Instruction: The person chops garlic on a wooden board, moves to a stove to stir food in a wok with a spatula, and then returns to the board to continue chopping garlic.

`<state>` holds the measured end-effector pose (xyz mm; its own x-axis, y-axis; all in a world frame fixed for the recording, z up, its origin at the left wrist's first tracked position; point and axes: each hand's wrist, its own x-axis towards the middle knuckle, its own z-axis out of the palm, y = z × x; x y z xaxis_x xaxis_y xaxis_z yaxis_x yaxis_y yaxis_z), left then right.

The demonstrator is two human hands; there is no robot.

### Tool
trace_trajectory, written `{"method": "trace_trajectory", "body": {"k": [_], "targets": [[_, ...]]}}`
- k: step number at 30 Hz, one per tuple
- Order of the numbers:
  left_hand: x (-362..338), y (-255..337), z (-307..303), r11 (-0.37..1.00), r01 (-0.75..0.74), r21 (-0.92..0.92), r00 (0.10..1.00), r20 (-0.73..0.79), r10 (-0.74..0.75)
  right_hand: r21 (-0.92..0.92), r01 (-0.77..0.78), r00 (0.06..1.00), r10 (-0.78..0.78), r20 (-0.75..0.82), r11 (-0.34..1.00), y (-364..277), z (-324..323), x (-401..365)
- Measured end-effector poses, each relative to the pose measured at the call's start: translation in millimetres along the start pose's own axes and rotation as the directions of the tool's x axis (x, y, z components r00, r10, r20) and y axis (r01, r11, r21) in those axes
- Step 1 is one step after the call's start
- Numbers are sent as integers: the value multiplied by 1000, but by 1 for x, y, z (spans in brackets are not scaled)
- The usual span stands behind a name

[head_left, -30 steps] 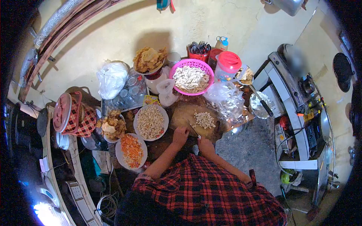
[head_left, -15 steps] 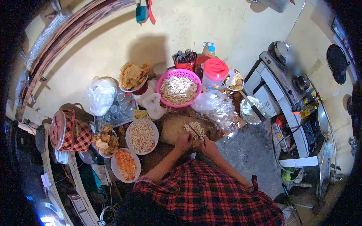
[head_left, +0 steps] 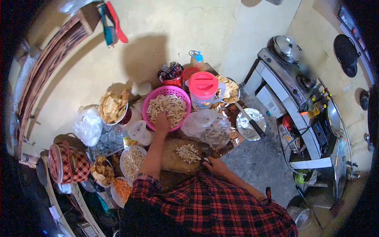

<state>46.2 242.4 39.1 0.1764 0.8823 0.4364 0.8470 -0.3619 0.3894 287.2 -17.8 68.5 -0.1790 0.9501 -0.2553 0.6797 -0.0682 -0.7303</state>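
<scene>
My left hand point(head_left: 162, 121) reaches into a pink plastic basket point(head_left: 188, 103) of pale cut strips point(head_left: 169, 103). Its fingertips are down among the strips, so their grip is hidden. By the near edge of the wooden cutting board point(head_left: 169, 157), my right hand point(head_left: 215, 166) is closed around the handle of a knife point(head_left: 204, 159). The blade points up and left over a small heap of pale diced pieces point(head_left: 186, 154) on the board. Left of the board, partly behind my left forearm, is a plate of similar diced pieces point(head_left: 132, 160).
A plate of orange shreds point(head_left: 121, 189) and bowls of fried food point(head_left: 113, 106) stand at left. Beyond the board are a clear plastic bag point(head_left: 208, 124) and a red-lidded jug point(head_left: 203, 87). At right, a long-handled utensil point(head_left: 250, 120) lies across a foil-coloured bowl point(head_left: 258, 134); a stove stands farther right.
My left hand has left the diced pieces on the board and moved forward and left into the pink basket. My right hand still holds the knife at the board. The view has shifted.
</scene>
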Motion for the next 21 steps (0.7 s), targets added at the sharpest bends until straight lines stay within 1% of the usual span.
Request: {"method": "trace_trajectory", "body": {"k": [1, 2, 3, 4, 5, 6, 8, 9, 11, 12, 14, 15, 16, 17, 18, 19, 21], "targets": [[5, -4, 10, 997, 27, 71, 997, 67, -32, -18, -42, 997, 43, 58, 999, 0, -3, 0], [13, -3, 18, 990, 92, 106, 993, 66, -100, -15, -53, 997, 53, 54, 998, -1, -7, 0], [15, -12, 30, 991, 89, 102, 993, 74, -96, -9, -30, 997, 31, 72, 999, -3, -11, -2], [16, -23, 40, 979, 27, 201, 985, 159, -60, -3, -6, 996, 6, 92, 1000, -4, -14, -3], [18, -20, 37, 955, -40, 293, 969, 245, -34, -1, -12, 995, 12, 95, 1000, 0, -12, -3], [17, -14, 36, 955, -40, 292, 967, 250, -36, 13, -1, 997, 0, 72, 1000, 4, -9, -2], [17, 1, 25, 962, 126, 243, 985, 88, -151, 29, 9, 998, -10, 54, 1000, 9, -5, -2], [16, 1, 19, 961, 128, 246, 984, 91, -155, 38, -4, 998, 2, 59, 999, 9, -5, -1], [12, -3, 10, 986, 111, 124, 988, 90, -122, 49, -13, 998, 9, 70, 999, 7, -7, 2], [11, -6, 9, 985, 115, 128, 988, 89, -127, 30, -2, 997, 0, 80, 1000, 5, -8, 3], [9, -16, 11, 944, 117, 308, 953, 231, -194, 11, 15, 995, -16, 96, 1000, 0, -6, 3], [9, -24, 19, 942, 124, 313, 953, 227, -201, -17, 24, 997, -23, 69, 1000, -1, -2, 2], [11, -31, 28, 938, 156, 310, 937, 255, -240, -46, 32, 999, -31, 42, 998, -2, 2, 2], [13, -29, 25, 933, 188, 306, 918, 283, -277, -48, 39, 998, -36, 46, 998, -2, 7, 2], [12, -26, 20, 938, 157, 310, 920, 301, -253, -30, 32, 997, -30, 69, 999, -2, 11, 3], [12, -23, 16, 937, 160, 310, 920, 297, -256, -13, 23, 996, -21, 89, 1000, -2, 15, 3], [13, -17, 9, 953, 8, 304, 939, 325, -111, -27, 29, 995, -27, 94, 999, -6, 21, -1]]}}
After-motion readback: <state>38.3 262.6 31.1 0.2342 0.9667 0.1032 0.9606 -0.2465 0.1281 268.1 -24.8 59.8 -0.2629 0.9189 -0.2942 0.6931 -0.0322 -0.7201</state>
